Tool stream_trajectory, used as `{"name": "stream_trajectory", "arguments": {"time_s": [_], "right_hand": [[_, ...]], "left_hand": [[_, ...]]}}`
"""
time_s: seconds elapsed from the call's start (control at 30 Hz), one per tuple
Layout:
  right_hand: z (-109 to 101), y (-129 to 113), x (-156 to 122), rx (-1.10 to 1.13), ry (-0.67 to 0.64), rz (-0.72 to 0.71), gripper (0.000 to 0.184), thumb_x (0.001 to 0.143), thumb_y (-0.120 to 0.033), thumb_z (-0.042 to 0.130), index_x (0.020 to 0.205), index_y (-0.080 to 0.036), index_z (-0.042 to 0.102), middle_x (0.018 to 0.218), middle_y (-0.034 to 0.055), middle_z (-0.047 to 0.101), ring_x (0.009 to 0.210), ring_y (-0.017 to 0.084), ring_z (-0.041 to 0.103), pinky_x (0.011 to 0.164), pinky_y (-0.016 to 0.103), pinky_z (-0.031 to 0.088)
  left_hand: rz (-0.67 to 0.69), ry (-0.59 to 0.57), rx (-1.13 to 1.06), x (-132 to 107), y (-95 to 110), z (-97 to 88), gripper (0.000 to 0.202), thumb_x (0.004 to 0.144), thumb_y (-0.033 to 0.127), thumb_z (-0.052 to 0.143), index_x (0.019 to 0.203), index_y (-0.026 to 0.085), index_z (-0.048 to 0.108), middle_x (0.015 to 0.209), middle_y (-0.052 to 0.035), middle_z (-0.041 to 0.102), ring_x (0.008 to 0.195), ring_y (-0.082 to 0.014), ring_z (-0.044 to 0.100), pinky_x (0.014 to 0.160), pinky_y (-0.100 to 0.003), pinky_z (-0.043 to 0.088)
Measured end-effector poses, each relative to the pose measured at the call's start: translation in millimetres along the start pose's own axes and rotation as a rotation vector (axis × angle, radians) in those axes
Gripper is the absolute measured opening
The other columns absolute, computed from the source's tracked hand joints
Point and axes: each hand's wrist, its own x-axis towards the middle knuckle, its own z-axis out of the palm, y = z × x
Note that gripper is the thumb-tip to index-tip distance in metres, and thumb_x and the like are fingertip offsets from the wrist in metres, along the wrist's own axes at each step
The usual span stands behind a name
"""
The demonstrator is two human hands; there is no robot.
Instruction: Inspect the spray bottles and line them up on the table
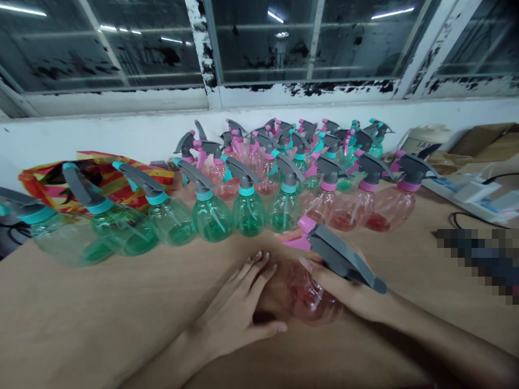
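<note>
A clear pink spray bottle [307, 296] with a grey and pink trigger head stands tilted near the front of the table. My right hand [352, 290] is wrapped round its neck below the head, one finger reaching the pink trigger. Left of the bottle, my left hand [237, 309] rests on the tabletop with fingers spread and nothing in them. Beyond both hands runs a row of spray bottles: green ones [249, 213] at the left and middle, pink ones [367, 210] at the right.
More spray bottles [265, 148] crowd behind the row, against the white wall. A red and yellow bag [156, 175] lies at the back left. On the right are a power strip [472, 197] with cables, a cardboard box [486, 143] and a white container [425, 138].
</note>
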Motion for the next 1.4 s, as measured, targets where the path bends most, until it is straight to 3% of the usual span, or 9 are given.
{"name": "stream_trajectory", "arguments": {"time_s": [0.13, 0.33, 0.53, 0.7, 0.77, 0.93, 1.23, 1.4], "right_hand": [[3.3, -0.7, 1.4, 0.120, 0.026, -0.001, 0.006, 0.085, -0.027, 0.061, 0.090, -0.026, 0.062, 0.088, -0.0003, 0.071, 0.080, 0.018, 0.068, 0.074, 0.030, 0.056], [4.1, -1.0, -1.2, 0.091, 0.072, 0.055, 0.010, 0.087, -0.033, 0.061, 0.083, -0.024, 0.061, 0.074, -0.0020, 0.066, 0.069, 0.016, 0.065, 0.066, 0.029, 0.054], [2.0, -0.3, -1.2, 0.086, 0.039, -0.002, 0.010, 0.086, -0.030, 0.060, 0.096, -0.027, 0.063, 0.088, 0.0000, 0.070, 0.084, 0.019, 0.068, 0.077, 0.034, 0.055], [2.2, 2.3, -3.3, 0.033, 0.050, 0.014, 0.003, 0.086, -0.028, 0.060, 0.084, -0.027, 0.062, 0.064, -0.0023, 0.058, 0.066, 0.019, 0.064, 0.067, 0.033, 0.055], [1.6, 3.0, -4.4, 0.004, 0.062, 0.016, 0.009, 0.086, -0.030, 0.060, 0.077, -0.027, 0.060, 0.059, -0.0035, 0.053, 0.057, 0.017, 0.059, 0.063, 0.032, 0.054], [0.7, 2.2, -3.9, -0.025, 0.064, 0.005, 0.007, 0.086, -0.032, 0.059, 0.081, -0.027, 0.061, 0.064, -0.0020, 0.058, 0.059, 0.018, 0.059, 0.062, 0.033, 0.053], [0.9, -0.6, -3.6, -0.014, 0.057, 0.017, 0.022, 0.084, -0.030, 0.059, 0.064, -0.027, 0.049, 0.053, -0.0048, 0.047, 0.048, 0.015, 0.051, 0.048, 0.029, 0.046], [-0.1, 1.1, -4.1, -0.033, 0.026, 0.008, 0.016, 0.085, -0.027, 0.055, 0.069, -0.027, 0.053, 0.055, -0.0037, 0.055, 0.056, 0.016, 0.060, 0.049, 0.027, 0.048]], "left_hand": [[0.007, 0.017, 0.023, -0.8, -0.1, 0.9, 0.089, 0.084, 0.070, 0.055, 0.149, 0.015, 0.030, 0.154, -0.0160, 0.031, 0.141, -0.0338, 0.028, 0.113, -0.051, 0.025], [0.027, 0.041, 0.041, -0.7, -0.5, 0.8, 0.088, 0.085, 0.069, 0.054, 0.150, 0.016, 0.029, 0.155, -0.0143, 0.031, 0.141, -0.0329, 0.029, 0.113, -0.050, 0.027], [0.018, 0.026, 0.062, -0.4, -0.4, 1.6, 0.087, 0.086, 0.071, 0.051, 0.149, 0.014, 0.030, 0.154, -0.0157, 0.032, 0.141, -0.0334, 0.029, 0.113, -0.050, 0.027], [0.028, 0.039, 0.090, -0.5, -2.8, 4.2, 0.088, 0.087, 0.073, 0.047, 0.148, 0.012, 0.031, 0.155, -0.0164, 0.030, 0.142, -0.0332, 0.027, 0.113, -0.051, 0.027], [0.038, 0.049, 0.089, -0.8, -3.3, 4.5, 0.087, 0.088, 0.073, 0.044, 0.149, 0.013, 0.030, 0.155, -0.0155, 0.030, 0.142, -0.0328, 0.027, 0.113, -0.050, 0.028], [0.041, 0.048, 0.095, -1.4, -1.5, 3.0, 0.084, 0.089, 0.073, 0.043, 0.150, 0.016, 0.029, 0.154, -0.0143, 0.031, 0.141, -0.0323, 0.030, 0.112, -0.050, 0.028], [0.026, 0.028, 0.112, -0.3, -0.5, 2.8, 0.087, 0.088, 0.073, 0.043, 0.148, 0.011, 0.032, 0.155, -0.0166, 0.030, 0.142, -0.0322, 0.027, 0.114, -0.049, 0.026], [0.036, 0.035, 0.091, -1.0, -1.1, 2.6, 0.086, 0.089, 0.073, 0.043, 0.148, 0.012, 0.031, 0.155, -0.0157, 0.030, 0.142, -0.0317, 0.027, 0.114, -0.049, 0.026]]}}
